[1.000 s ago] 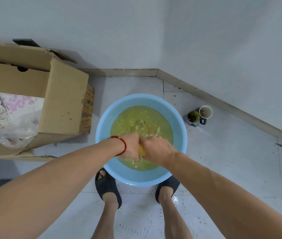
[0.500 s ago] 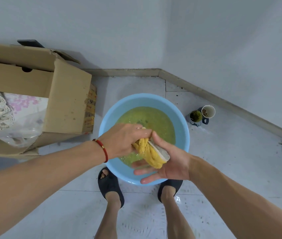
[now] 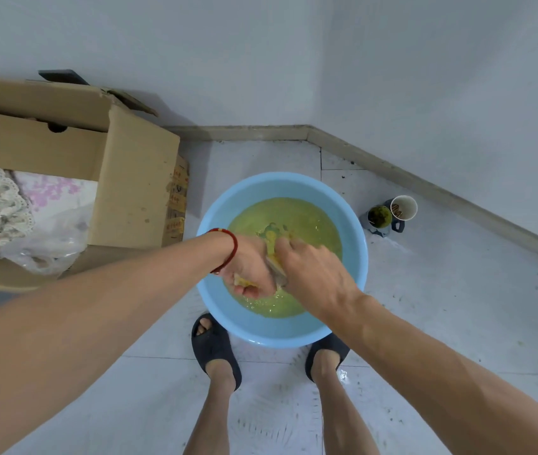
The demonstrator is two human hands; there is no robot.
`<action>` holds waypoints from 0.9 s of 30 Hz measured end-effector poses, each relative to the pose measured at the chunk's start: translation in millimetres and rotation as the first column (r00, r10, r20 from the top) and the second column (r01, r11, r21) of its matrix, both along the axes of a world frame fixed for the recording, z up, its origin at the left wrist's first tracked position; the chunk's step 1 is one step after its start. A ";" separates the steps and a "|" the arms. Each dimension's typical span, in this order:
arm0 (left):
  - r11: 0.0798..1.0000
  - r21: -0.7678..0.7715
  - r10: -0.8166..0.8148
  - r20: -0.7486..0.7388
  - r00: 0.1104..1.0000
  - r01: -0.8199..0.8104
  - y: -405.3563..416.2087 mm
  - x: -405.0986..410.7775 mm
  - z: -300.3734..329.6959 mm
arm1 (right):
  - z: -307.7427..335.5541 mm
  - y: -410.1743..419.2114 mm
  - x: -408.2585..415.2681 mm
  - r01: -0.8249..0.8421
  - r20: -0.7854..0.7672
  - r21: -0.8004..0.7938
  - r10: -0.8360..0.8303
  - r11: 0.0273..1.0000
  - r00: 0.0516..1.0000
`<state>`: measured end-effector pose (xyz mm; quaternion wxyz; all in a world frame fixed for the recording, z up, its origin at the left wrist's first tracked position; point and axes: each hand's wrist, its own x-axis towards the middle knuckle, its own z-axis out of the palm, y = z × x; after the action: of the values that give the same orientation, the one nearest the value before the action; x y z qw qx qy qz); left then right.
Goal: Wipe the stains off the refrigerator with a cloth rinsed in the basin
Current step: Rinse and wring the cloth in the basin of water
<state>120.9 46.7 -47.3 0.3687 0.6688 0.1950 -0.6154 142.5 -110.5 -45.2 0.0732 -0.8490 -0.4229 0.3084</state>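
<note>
Both hands were on the yellow cloth (image 3: 276,261), right over the blue basin (image 3: 356,274) of greenish water (image 3: 307,221). Our left hand (image 3: 250,270) gripped one end with fingers curled round it, and our right hand (image 3: 313,270) clamped the other end, knuckles up. The cloth was bunched between them, mostly hidden. We read the step as wringing after the rinse. Next move, we judged: finish the twist, lift clear, carry it to the refrigerator, which was out of view. Cardboard box (image 3: 136,178) sat left of the basin, two cups (image 3: 392,213) right.
</note>
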 end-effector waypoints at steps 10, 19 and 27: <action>0.960 0.234 -0.250 0.964 0.093 0.154 -4.9 -21.4 24.8 | -10.5 -46.5 3.1 0.524 -0.828 -0.408 -0.062 0.748 -0.557; 0.667 0.590 -0.707 0.694 0.137 0.456 -0.2 -12.6 11.2 | 6.2 -7.0 16.2 0.334 -0.938 -0.285 -0.334 0.898 0.098; 0.863 0.461 -0.436 0.469 0.768 0.208 -22.5 -22.2 -20.6 | -30.3 15.1 0.1 0.114 -0.312 -0.190 -0.170 0.975 0.935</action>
<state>98.7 24.2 -67.8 0.1579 0.9010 0.0747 -0.3972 142.5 -95.4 -75.5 0.0921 -0.8177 -0.3144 0.4733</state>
